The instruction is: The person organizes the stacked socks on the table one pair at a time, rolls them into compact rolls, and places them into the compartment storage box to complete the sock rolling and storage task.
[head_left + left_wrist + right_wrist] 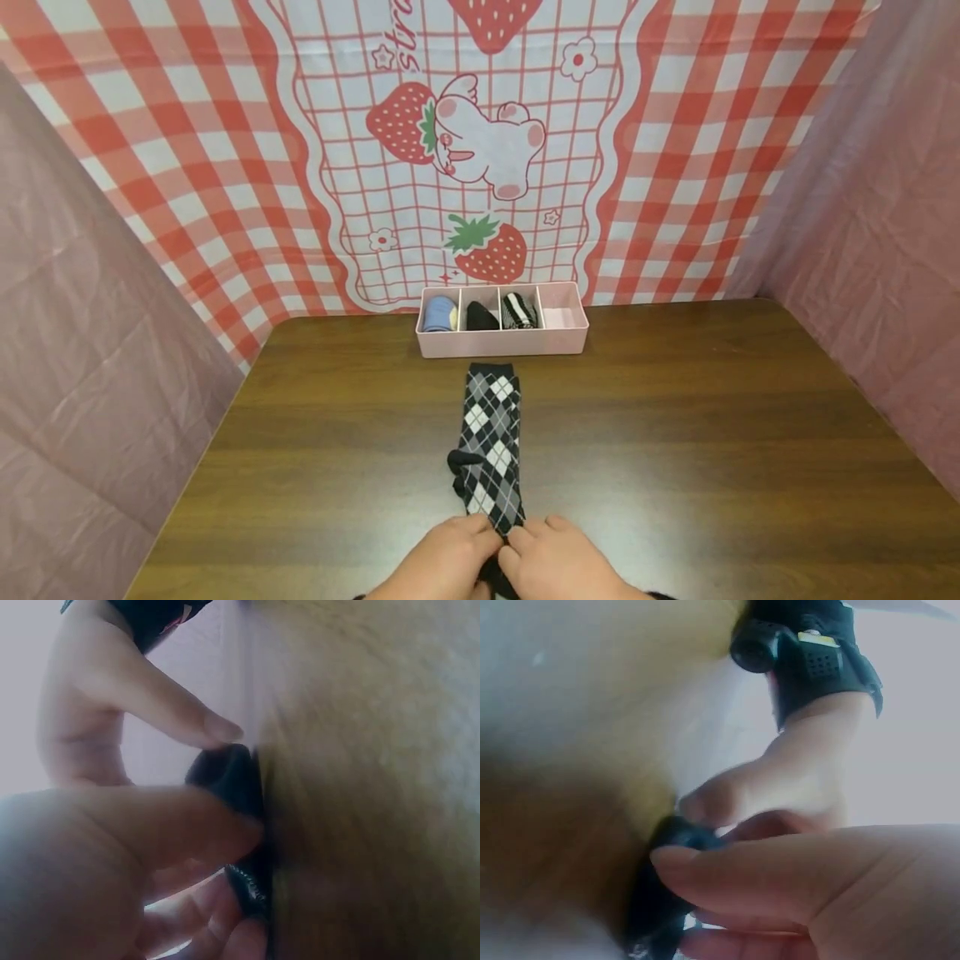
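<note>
An argyle sock point(491, 442) in black, grey and white lies lengthwise on the table, its black cuff toward the box and a black heel sticking out at its left. At its near end both hands meet: the left hand point(447, 554) and the right hand point(561, 557) pinch the black toe end between thumbs and fingers. The left wrist view shows thumbs and fingers about the dark fabric point(229, 776), close to the tabletop. In the right wrist view the right thumb point(727, 874) presses on the black fabric point(660, 896).
Beyond the sock stands a pink divided box point(502, 343). Its compartments hold a blue rolled sock point(439, 315), a black one point(480, 317) and a striped one point(518, 311); the rightmost compartment shows bare pink. A checked strawberry cloth point(487, 150) hangs behind the wooden table point(675, 433).
</note>
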A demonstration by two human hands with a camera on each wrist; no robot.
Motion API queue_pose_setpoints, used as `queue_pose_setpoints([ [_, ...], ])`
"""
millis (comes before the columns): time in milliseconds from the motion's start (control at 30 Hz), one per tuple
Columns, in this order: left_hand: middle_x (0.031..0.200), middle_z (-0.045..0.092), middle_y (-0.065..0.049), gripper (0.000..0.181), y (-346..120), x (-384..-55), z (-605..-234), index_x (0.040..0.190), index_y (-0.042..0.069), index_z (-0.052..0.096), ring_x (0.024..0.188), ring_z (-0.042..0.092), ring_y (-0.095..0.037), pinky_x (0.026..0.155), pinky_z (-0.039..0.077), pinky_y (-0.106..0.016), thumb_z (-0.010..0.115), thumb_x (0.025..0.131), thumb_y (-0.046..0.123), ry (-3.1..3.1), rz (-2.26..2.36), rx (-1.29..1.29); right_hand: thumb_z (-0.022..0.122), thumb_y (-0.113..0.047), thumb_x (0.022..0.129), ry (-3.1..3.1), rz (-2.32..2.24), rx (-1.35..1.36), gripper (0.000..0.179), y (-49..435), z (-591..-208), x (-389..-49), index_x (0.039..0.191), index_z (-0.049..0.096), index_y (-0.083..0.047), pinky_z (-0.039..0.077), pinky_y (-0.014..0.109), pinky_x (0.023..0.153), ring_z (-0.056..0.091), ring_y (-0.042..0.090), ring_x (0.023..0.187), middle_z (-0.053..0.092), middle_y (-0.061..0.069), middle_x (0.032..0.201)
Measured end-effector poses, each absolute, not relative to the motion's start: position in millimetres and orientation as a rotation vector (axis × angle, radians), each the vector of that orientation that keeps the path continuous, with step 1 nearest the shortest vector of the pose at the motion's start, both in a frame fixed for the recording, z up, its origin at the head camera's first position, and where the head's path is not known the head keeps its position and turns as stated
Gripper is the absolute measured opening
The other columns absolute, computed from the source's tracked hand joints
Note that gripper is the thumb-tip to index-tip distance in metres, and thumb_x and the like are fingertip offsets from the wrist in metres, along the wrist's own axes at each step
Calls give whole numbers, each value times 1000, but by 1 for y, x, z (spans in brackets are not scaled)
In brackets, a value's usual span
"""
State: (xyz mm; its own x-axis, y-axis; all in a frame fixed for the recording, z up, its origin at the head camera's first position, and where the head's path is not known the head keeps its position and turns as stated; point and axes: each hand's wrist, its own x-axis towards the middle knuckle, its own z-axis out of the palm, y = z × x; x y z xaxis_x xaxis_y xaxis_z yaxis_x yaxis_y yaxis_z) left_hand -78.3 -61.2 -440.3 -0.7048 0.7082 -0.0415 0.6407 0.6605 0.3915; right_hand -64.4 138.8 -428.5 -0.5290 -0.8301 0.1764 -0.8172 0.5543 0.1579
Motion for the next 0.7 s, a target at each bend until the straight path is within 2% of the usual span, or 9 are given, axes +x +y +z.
queue_pose_setpoints([
  [100,93,54,13,31,-61,-79,-440,103,14,72,78,49,-2,74,47,-18,83,74,13,2670,501,1084,76,-44,83,-2568,-74,1404,28,138,-432,-66,80,68,-17,34,21,57,37,6,64,45,-8,73],
  [233,87,55,15,24,-60,-78,-443,92,16,72,73,48,-2,70,45,-17,79,72,7,2702,543,1079,76,-33,84,-2660,-59,1392,18,136,-436,-68,85,68,-17,40,23,61,43,6,68,50,-7,76],
  [333,83,54,16,21,-61,-77,-444,86,18,70,71,47,-1,68,44,-17,78,72,5,2719,602,1061,76,-33,85,-2718,-15,1355,20,135,-437,-68,86,66,-16,45,25,65,49,7,70,55,-5,77],
  [567,84,57,16,15,-64,-80,-443,89,18,69,73,51,1,69,47,-16,73,85,4,2721,758,1014,81,-23,74,-2794,105,1260,22,135,-437,-69,84,65,-14,45,27,63,46,10,67,50,-5,75],
  [700,87,59,15,16,-64,-80,-442,90,18,67,75,53,2,70,48,-17,71,86,3,2727,786,978,80,-20,73,-2781,217,1229,18,135,-436,-72,81,65,-14,45,27,60,47,9,66,49,-6,75],
])
